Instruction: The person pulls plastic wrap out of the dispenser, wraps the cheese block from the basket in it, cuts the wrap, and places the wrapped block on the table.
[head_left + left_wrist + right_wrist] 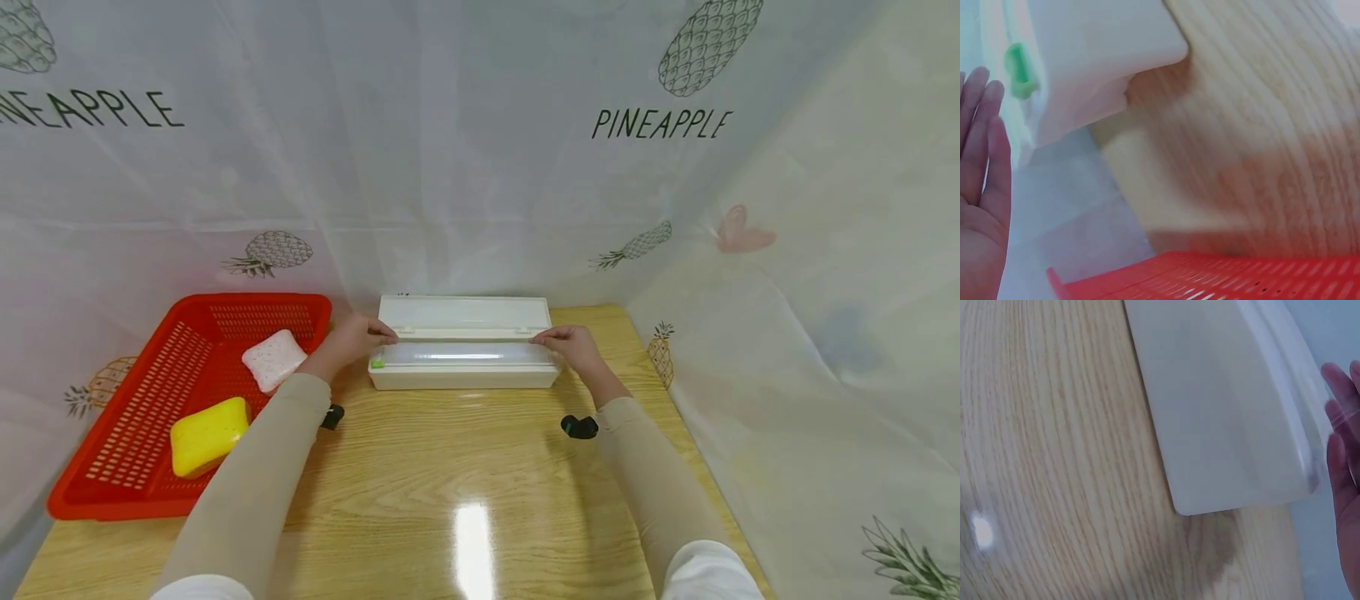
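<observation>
A white cling film dispenser (465, 380) lies lengthwise at the back of the table, its lid (465, 313) raised against the curtain. Clear cling film (461, 354) shows across its top, and a green slider (378, 364) sits at the left end. At the dispenser's left end, my left hand (354, 340) pinches the film's edge between thumb and fingers. My right hand (576, 348) pinches the edge at the right end; in the right wrist view, a see-through strip of film crosses the fingers (1335, 415). The film's grip on the left side is hard to make out.
On the left stands a red plastic basket (112, 504) holding a yellow sponge (208, 437) and a pale pink sponge (274, 360). A pineapple-print curtain (465, 167) hangs behind and to the right of the wooden table (420, 475). Dark wrist cameras (580, 427) sit below both wrists.
</observation>
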The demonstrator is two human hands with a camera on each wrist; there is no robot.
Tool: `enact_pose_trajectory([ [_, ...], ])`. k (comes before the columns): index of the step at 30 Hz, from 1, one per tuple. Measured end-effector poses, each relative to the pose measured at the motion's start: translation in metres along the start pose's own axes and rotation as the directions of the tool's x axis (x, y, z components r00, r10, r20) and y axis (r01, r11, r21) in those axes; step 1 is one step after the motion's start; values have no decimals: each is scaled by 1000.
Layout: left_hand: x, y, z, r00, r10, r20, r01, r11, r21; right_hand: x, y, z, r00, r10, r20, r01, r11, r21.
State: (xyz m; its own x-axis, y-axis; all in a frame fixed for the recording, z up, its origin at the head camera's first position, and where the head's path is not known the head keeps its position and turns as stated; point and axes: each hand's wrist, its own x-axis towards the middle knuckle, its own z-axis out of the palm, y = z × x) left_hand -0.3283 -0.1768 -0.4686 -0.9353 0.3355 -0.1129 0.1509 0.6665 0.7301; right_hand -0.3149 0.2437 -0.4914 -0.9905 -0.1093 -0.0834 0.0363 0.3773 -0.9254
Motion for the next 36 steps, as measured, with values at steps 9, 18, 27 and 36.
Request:
enact_pose_trajectory([
  [9,-15,15,-14,1000,-19,22,21,995,-97,-4,-14,-14,997,-53,50,48,995,93],
  [18,-26,39,-34,1000,-5,2,5,999,-53,-6,-35,-28,994,-80,72,73,993,96],
  [27,-29,58,-55,1000,22,11,-22,1000,-15,-14,-60,-42,995,-84,52,78,992,100],
  [36,-36,80,-74,999,-13,32,15,998,-54,-17,-83,-57,993,-113,30,111,991,75],
])
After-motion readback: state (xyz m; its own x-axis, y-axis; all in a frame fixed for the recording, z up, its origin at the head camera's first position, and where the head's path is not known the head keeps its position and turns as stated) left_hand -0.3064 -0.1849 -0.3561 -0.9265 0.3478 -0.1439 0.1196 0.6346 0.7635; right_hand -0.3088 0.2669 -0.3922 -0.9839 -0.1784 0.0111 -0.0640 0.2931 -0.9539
